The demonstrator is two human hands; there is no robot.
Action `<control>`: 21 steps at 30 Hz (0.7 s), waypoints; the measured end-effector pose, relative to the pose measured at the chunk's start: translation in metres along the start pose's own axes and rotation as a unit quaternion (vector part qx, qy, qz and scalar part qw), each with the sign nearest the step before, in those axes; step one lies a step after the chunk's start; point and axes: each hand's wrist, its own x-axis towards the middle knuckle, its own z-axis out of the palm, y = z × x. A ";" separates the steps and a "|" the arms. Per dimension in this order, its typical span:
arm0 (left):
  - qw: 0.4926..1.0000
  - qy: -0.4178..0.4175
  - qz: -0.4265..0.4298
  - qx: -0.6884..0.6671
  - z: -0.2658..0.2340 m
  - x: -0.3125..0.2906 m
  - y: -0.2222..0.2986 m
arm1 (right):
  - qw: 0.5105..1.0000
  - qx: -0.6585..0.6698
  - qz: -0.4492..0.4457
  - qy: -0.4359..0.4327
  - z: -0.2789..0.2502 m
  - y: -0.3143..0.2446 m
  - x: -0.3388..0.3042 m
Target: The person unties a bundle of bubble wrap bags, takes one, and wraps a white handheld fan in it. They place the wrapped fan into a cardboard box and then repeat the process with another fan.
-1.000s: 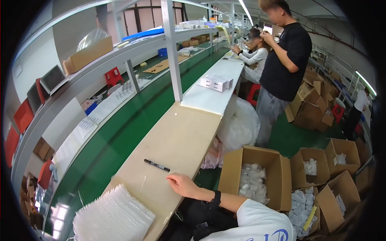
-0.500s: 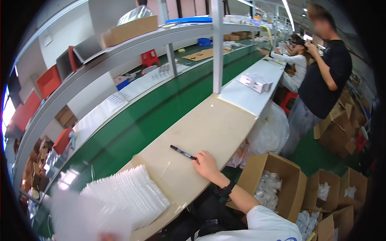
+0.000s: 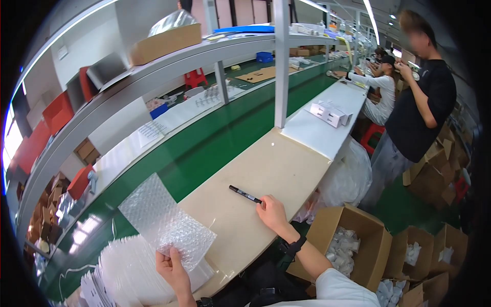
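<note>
My left hand (image 3: 175,270) pinches a clear bubble-wrap pouch or sheet (image 3: 163,217) by its lower edge, thumb on top. The wrap slants up and away, over the near end of the beige worktop (image 3: 245,235). Under and beside it a thick stack of white bubble-wrap pieces (image 3: 123,268) leans at the lower left, partly hidden by the hand and wrap. To the right, my right hand (image 3: 272,212) has its fingers closed round one end of a black marker pen (image 3: 245,194). The pen's other end points to the far left, just over or on the worktop.
A green conveyor belt (image 3: 245,130) runs along the table's far side. A metal post (image 3: 281,77) rises at the worktop's far edge. White boxes (image 3: 330,112) stand farther along. Open cartons (image 3: 378,240) with white pieces sit at my right; a person in black (image 3: 422,107) stands beyond.
My left hand has brought the wrap up from the lower left and over the worktop; it was blurred before. The marker has shifted slightly right with my right hand. The view has moved a little.
</note>
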 end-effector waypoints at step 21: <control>0.913 -0.257 -0.135 0.288 0.009 0.005 -0.057 | 0.928 -0.303 0.095 0.194 -0.084 0.166 0.164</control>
